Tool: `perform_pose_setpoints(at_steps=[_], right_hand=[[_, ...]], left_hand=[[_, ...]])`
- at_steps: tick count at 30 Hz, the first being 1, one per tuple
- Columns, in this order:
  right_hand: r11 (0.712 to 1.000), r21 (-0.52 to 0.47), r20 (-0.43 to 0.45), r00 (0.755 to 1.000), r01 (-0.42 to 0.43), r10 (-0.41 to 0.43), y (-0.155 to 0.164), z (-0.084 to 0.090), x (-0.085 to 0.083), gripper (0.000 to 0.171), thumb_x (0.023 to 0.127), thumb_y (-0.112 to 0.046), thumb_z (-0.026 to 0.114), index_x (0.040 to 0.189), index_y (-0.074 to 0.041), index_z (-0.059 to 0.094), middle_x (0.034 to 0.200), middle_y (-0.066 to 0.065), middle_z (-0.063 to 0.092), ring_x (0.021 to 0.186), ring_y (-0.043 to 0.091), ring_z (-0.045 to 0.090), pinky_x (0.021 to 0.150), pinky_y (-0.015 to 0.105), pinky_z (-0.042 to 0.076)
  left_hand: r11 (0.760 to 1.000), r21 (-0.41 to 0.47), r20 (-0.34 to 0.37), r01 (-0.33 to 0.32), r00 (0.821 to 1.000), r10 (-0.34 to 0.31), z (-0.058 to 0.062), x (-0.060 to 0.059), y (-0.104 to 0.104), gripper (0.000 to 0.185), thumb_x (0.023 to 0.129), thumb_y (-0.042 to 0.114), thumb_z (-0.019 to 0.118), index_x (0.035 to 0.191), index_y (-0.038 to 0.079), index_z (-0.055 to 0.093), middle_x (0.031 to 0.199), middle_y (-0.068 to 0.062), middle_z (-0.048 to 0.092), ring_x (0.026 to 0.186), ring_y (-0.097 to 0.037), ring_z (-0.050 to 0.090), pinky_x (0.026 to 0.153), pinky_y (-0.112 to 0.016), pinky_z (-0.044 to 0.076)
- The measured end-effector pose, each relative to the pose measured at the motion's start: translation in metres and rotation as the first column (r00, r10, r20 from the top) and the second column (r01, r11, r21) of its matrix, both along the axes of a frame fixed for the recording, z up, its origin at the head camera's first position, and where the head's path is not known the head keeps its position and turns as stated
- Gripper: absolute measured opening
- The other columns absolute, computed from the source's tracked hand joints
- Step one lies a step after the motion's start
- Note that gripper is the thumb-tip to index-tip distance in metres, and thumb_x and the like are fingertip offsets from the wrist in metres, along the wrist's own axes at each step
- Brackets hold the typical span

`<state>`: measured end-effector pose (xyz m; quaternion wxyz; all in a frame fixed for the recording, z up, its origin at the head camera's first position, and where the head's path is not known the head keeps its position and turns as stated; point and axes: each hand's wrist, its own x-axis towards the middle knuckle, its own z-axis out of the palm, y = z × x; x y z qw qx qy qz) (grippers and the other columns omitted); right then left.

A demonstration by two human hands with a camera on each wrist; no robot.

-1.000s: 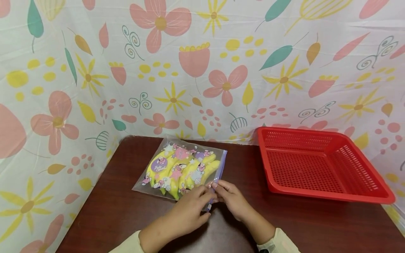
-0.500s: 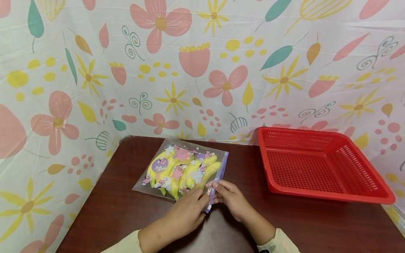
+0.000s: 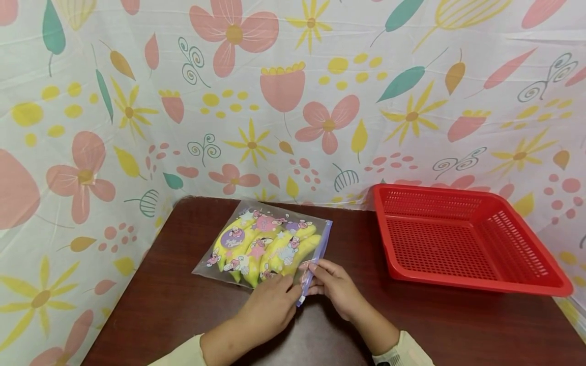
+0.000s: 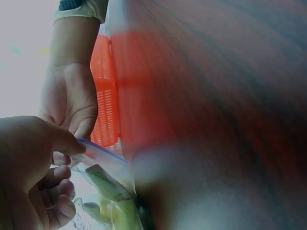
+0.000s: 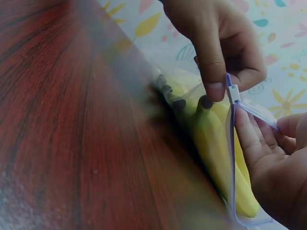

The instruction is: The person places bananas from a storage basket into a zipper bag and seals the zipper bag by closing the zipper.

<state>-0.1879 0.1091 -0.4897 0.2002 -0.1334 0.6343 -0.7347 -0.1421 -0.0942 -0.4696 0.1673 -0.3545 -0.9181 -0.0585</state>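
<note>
Purple plastic sits pinched under our fingers: the zip strip [image 3: 316, 259] at the mouth of the clear bag [image 3: 261, 244], with our left hand [image 3: 270, 307] clamping its near end, thumb against fingertips [image 5: 213, 91], and our right hand [image 3: 336, 287] gripping the strip just beside it. Over the last second our hands have crept a little along this edge and the strip has stood up straighter, so we judge the seal is being worked along, its far stretch still to come. Outward from the grip, the bag lies flat on the dark wood tabletop [image 3: 435, 320], printed with pink and purple cartoon stickers, holding yellow bananas [image 3: 274, 251] side by side. Well apart, to the right, stands a red basket [image 3: 517, 284], nothing in it.
</note>
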Motion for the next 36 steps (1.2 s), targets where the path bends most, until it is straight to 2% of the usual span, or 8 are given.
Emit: perform_pose_setpoints(at_steps=[6,12,20,23,27,30,32,36], right_hand=[[1.000,0.000,0.000,1.000,0.003,-0.003,0.001,-0.001,-0.002,0.048,0.107,-0.023,0.047,0.128,0.021,0.048,0.094,-0.004,0.072,0.085,0.009,0.070,0.077,0.029,0.060],[1.000,-0.014,-0.033,0.999,0.005,-0.006,0.002,-0.001,-0.003,0.048,0.107,-0.022,0.047,0.128,0.022,0.048,0.098,-0.003,0.072,0.087,0.011,0.070,0.079,0.031,0.061],[0.998,-0.026,-0.079,0.995,0.064,-0.065,0.004,0.000,-0.006,0.033,0.106,-0.015,0.048,0.119,0.015,0.054,0.097,0.003,0.068,0.088,0.016,0.070,0.081,0.034,0.061],[0.997,0.004,-0.128,0.989,0.074,-0.073,0.006,-0.001,-0.008,0.034,0.106,-0.015,0.048,0.119,0.015,0.056,0.100,0.009,0.069,0.090,0.018,0.071,0.081,0.035,0.061],[0.992,0.055,-0.183,0.978,0.112,-0.100,0.009,-0.003,-0.012,0.032,0.106,-0.014,0.050,0.118,0.013,0.060,0.108,0.027,0.067,0.093,0.017,0.071,0.082,0.034,0.060],[0.979,0.097,-0.196,0.968,0.180,-0.158,0.012,-0.004,-0.015,0.028,0.104,-0.010,0.051,0.117,0.012,0.063,0.110,0.033,0.064,0.094,0.017,0.070,0.081,0.032,0.059],[0.962,0.137,-0.195,0.958,0.238,-0.209,0.014,-0.004,-0.016,0.026,0.102,-0.006,0.052,0.117,0.011,0.064,0.109,0.031,0.064,0.094,0.019,0.068,0.081,0.030,0.058],[0.905,0.228,-0.171,0.930,0.360,-0.326,0.017,-0.005,-0.020,0.021,0.099,-0.003,0.054,0.113,0.004,0.069,0.109,0.023,0.064,0.096,0.021,0.064,0.085,0.029,0.055]], left_hand=[[1.000,0.008,-0.018,0.008,1.000,-0.008,-0.001,0.000,-0.001,0.025,0.086,0.024,0.075,0.110,0.019,0.068,0.091,0.004,0.058,0.080,-0.012,0.059,0.070,-0.028,0.050],[1.000,0.027,0.011,0.004,1.000,-0.004,-0.001,-0.001,-0.003,0.026,0.087,0.023,0.075,0.112,0.020,0.069,0.090,0.004,0.057,0.078,-0.011,0.057,0.069,-0.026,0.050],[0.994,0.110,-0.002,-0.001,1.000,0.001,0.006,-0.004,-0.009,0.015,0.084,0.016,0.075,0.094,0.018,0.064,0.079,0.006,0.045,0.068,-0.008,0.043,0.060,-0.022,0.038],[0.991,0.132,-0.015,-0.001,1.000,0.003,0.010,-0.005,-0.014,0.017,0.081,0.014,0.076,0.094,0.018,0.065,0.078,0.006,0.042,0.067,-0.008,0.039,0.059,-0.021,0.034],[0.987,0.163,-0.010,-0.007,1.000,0.009,0.014,-0.007,-0.019,0.017,0.082,0.013,0.076,0.090,0.018,0.063,0.077,0.007,0.040,0.067,-0.007,0.037,0.061,-0.021,0.033],[0.981,0.194,0.005,-0.014,1.000,0.013,0.016,-0.007,-0.022,0.018,0.084,0.013,0.075,0.085,0.019,0.059,0.076,0.008,0.039,0.067,-0.006,0.033,0.062,-0.019,0.031],[0.977,0.215,0.007,-0.013,1.000,0.011,0.019,-0.007,-0.025,0.019,0.086,0.013,0.075,0.084,0.019,0.057,0.076,0.008,0.038,0.067,-0.005,0.031,0.062,-0.018,0.030],[0.968,0.250,-0.009,-0.009,1.000,0.011,0.023,-0.007,-0.030,0.021,0.088,0.011,0.073,0.081,0.020,0.055,0.075,0.008,0.037,0.066,-0.005,0.028,0.066,-0.020,0.038]])
